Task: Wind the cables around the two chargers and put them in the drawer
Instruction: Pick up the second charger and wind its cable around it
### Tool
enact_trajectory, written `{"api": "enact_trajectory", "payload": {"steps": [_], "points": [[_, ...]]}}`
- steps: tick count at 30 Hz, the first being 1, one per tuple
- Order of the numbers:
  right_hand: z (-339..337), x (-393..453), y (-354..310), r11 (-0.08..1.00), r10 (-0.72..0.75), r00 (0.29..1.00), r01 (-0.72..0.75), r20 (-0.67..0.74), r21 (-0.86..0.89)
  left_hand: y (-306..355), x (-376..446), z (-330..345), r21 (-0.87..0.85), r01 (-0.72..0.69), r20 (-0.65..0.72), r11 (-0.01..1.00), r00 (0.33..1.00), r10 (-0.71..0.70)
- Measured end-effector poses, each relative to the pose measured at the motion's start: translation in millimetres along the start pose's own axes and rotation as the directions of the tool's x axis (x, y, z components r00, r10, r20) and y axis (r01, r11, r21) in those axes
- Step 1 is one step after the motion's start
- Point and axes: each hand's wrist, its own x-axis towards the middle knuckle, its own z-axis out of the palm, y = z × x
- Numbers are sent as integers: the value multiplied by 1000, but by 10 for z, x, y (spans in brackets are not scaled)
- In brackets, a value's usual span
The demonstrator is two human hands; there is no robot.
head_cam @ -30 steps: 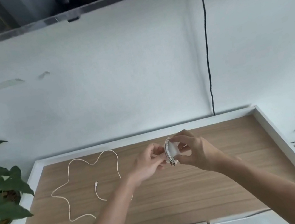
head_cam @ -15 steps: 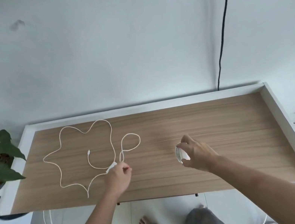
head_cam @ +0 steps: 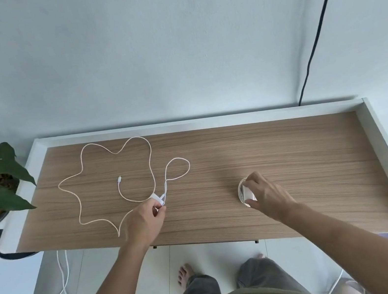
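Chargers sat apart on the surface (head_cam: 293, 155): my right hand (head_cam: 264, 192) gripped the wound one (head_cam: 245, 193), my left hand (head_cam: 146, 218) pinched the other (head_cam: 157, 198), its cable (head_cam: 83, 171) sprawled loose.

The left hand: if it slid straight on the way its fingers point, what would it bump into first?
The left hand already pinches the unwound charger, pointing up and slightly right across the desk. Going on, it would probably meet the small cable loop first, then the desk's white back rim; depth is hard to judge.
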Motion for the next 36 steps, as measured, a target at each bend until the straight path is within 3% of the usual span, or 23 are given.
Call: {"api": "enact_trajectory", "payload": {"steps": [7, 20, 26, 31, 36], "points": [[-10, -17, -58, 999, 48, 999, -48, -11, -9, -193, 80, -18, -10, -41, -59, 999, 997, 41], [83, 124, -646, 997, -82, 989, 79, -122, -26, -368, 233, -83, 36, -168, 70, 985, 984, 165], [215, 328, -1155, 995, -45, 998, 41, 42, 90, -554, 361, -47, 131, -264, 144, 956, 959, 245], [364, 509, -1496, 985, 91, 978, -117, 186, 130, -654, 449, 26, 29, -240, 152, 970, 961, 233], [604, 642, -1721, 978, 132, 974, -158, 185, 135, -772, 560, 106, -104, -238, 111, 966, 962, 249]]}}
